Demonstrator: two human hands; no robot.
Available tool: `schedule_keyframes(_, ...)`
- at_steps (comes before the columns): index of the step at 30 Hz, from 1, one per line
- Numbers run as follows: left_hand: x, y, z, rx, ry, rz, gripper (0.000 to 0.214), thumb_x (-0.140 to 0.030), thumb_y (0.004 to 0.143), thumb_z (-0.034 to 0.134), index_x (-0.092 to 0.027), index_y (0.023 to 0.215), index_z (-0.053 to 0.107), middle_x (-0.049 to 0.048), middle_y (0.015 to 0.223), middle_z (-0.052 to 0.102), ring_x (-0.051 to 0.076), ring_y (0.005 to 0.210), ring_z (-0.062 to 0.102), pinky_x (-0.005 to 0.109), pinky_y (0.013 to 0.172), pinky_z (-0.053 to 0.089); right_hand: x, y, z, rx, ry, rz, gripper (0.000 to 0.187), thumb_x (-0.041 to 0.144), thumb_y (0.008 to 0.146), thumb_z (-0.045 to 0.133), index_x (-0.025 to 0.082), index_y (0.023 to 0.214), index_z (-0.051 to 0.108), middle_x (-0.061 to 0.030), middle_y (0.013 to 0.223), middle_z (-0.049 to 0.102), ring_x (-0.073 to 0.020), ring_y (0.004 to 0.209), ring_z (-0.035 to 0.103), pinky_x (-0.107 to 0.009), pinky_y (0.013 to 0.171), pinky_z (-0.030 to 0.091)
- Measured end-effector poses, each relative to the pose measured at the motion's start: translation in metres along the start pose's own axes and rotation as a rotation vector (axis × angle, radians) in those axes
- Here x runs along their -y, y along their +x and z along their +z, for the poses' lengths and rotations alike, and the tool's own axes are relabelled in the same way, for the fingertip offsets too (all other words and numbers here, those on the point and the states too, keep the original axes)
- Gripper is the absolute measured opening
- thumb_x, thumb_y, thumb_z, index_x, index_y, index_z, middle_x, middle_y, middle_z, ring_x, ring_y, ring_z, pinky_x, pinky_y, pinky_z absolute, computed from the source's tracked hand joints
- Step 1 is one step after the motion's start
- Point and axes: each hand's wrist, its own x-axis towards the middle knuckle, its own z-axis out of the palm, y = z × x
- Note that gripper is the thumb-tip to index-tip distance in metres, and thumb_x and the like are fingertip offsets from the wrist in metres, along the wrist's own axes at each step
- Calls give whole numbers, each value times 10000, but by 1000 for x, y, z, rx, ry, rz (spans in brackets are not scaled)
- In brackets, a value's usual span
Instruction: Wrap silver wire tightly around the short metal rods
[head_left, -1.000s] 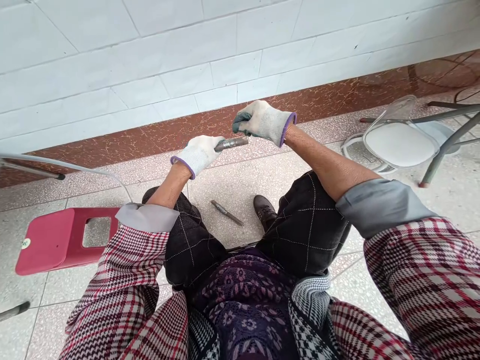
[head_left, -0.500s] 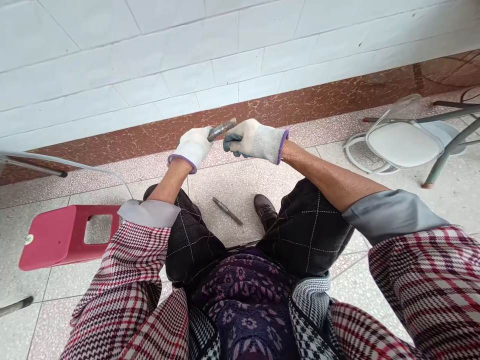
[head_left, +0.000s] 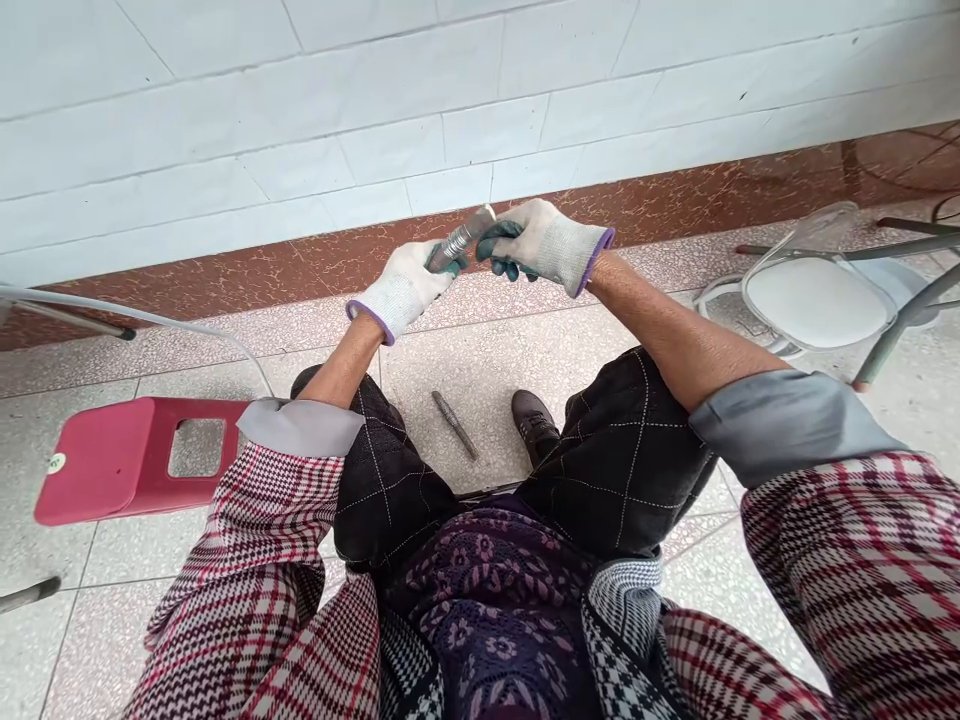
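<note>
My left hand (head_left: 409,283), in a white glove with green-coated fingers, is closed around a short metal bar (head_left: 459,243) with what looks like wire wound around its middle. The bar's end points up and to the right. Just beyond that end is my right hand (head_left: 541,238), gloved the same way, its fingers curled together as in a pinch. Anything between those fingers is too small or hidden to make out. A similar metal bar (head_left: 454,425) lies on the floor between my feet, thicker around the middle.
A red plastic stool (head_left: 161,440) lies at my left. At the right stands a chair with a pale seat (head_left: 817,303), near a metal leg (head_left: 892,340). A white tiled wall (head_left: 315,150) with a brown marbled base rises ahead. My dark shoe (head_left: 534,420) rests on the floor.
Both hands have moved a little up and to the right in the picture. The left hand has turned, tilting the metal bar more steeply upward. The view has shifted slightly.
</note>
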Motion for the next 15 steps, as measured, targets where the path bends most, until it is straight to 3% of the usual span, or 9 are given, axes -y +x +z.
schedule_keyframes(5, 16, 16, -1, -70, 175, -59, 324, -268, 978, 558, -193, 1195, 787, 71, 930, 764, 203, 825, 681, 292, 727, 499, 10, -15, 14, 81, -12, -96, 177, 129, 925, 604, 148, 972, 773, -59, 807, 729, -153, 634, 621, -291, 594, 494)
schedule_keyframes(10, 16, 19, 0, 105, 607, -78, 357, -248, 992, 548, -236, 1273, 767, 132, 1056, 784, 297, 987, 723, 375, 817, 513, 23, -26, 19, 145, -182, -109, 143, 176, 934, 637, 160, 942, 779, -43, 778, 710, -175, 688, 628, -308, 637, 462)
schedule_keyframes(15, 7, 8, 1, 253, 710, 46, 388, -213, 1003, 529, -232, 1313, 761, 155, 1042, 777, 329, 994, 731, 410, 831, 509, 10, -10, 0, 11, -215, -135, 145, 173, 910, 651, 195, 934, 792, -59, 905, 767, -215, 835, 649, -307, 713, 482)
